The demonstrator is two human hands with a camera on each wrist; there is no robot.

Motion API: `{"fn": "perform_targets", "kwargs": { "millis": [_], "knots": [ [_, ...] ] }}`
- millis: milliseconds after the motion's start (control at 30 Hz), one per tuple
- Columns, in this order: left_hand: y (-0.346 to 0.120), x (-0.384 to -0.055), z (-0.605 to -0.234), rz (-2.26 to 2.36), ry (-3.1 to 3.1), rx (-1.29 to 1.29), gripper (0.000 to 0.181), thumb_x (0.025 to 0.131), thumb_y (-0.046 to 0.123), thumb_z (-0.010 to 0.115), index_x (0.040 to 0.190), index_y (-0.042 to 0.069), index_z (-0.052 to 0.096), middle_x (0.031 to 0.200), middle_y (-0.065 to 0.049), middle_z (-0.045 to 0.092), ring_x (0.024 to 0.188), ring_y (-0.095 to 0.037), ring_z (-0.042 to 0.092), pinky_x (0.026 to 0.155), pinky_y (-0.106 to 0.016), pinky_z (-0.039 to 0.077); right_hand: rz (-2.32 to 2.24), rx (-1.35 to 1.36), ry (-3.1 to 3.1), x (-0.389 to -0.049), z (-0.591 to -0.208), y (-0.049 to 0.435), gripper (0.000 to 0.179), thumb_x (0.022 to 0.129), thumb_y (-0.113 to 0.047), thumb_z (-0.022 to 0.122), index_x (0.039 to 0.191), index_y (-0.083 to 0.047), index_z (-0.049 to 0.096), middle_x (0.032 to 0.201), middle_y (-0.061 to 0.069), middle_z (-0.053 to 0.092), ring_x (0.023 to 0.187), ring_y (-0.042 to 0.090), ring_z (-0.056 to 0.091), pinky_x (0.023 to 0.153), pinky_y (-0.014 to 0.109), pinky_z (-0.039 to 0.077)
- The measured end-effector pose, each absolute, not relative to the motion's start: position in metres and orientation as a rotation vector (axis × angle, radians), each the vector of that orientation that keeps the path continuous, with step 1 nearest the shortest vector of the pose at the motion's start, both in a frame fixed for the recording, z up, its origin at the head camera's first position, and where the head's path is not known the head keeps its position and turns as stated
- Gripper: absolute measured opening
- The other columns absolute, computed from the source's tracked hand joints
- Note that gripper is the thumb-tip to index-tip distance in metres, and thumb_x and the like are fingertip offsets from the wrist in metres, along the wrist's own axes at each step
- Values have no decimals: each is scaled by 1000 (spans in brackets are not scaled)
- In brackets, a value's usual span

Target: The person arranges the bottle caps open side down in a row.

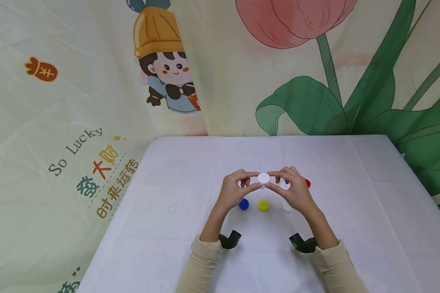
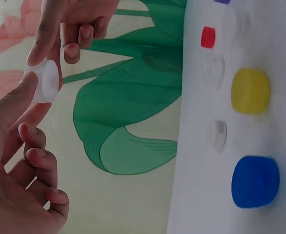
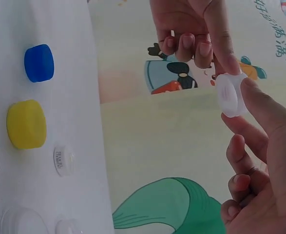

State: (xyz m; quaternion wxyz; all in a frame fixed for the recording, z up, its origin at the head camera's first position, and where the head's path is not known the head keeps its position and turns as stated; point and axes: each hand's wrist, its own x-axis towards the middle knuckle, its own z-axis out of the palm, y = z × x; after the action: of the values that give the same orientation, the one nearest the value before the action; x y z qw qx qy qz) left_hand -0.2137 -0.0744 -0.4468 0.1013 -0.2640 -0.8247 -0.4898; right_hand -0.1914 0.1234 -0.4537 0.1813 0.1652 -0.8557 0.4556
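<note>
Between the left grip (image 1: 230,192) and right grip (image 1: 297,193): both are pinching a white cap (image 1: 263,178).
Below them: blue cap (image 1: 243,204) and yellow cap (image 1: 263,205) are lying on the worktop (image 1: 161,232).

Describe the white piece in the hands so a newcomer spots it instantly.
Start at the pale table, then find the left hand and right hand close together above it. Pinched between the two is a round white piece. Unlike the blue piece and yellow piece resting below, it is white, and it alone is held in the air.
</note>
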Motion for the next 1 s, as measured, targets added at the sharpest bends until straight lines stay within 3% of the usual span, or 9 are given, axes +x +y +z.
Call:
{"fn": "perform_targets", "kwargs": {
  "millis": [200, 467, 667, 1000],
  "knots": [
    [-88, -235, -449, -1252, -2554, -750, 30, 74, 31, 72, 100, 16, 70, 62, 4, 47, 60, -10, 43, 51, -21, 33, 1242, 485, -2476, -220, -461, 110, 35, 72, -38, 72, 99, -16, 69, 74, 3, 54, 74, 13, 38, 62, 30, 33],
    [-99, -258, -467, -901, -2851, -638, 31, 75, 32, 71, 101, 15, 70, 61, 4, 49, 57, -10, 43, 53, -22, 33, 1112, 466, -2706, -253, -491, 91, 37, 73, -39, 71, 101, -16, 68, 73, -1, 53, 80, 24, 46, 65, 30, 34],
    [-102, -268, -488, -658, -2974, -584, 29, 73, 30, 74, 99, 17, 71, 58, 6, 51, 54, -9, 43, 62, -27, 31, 979, 469, -2864, -266, -513, 79, 33, 72, -38, 73, 98, -18, 69, 70, -4, 52, 75, 17, 42, 67, 29, 31],
    [-101, -274, -506, -578, -3064, -525, 28, 72, 31, 73, 98, 19, 71, 59, 7, 51, 58, -12, 45, 63, -29, 30, 735, 512, -2996, -269, -521, 70, 32, 74, -37, 72, 98, -16, 71, 75, -2, 51, 75, 16, 40, 67, 27, 30]
  ]
}}
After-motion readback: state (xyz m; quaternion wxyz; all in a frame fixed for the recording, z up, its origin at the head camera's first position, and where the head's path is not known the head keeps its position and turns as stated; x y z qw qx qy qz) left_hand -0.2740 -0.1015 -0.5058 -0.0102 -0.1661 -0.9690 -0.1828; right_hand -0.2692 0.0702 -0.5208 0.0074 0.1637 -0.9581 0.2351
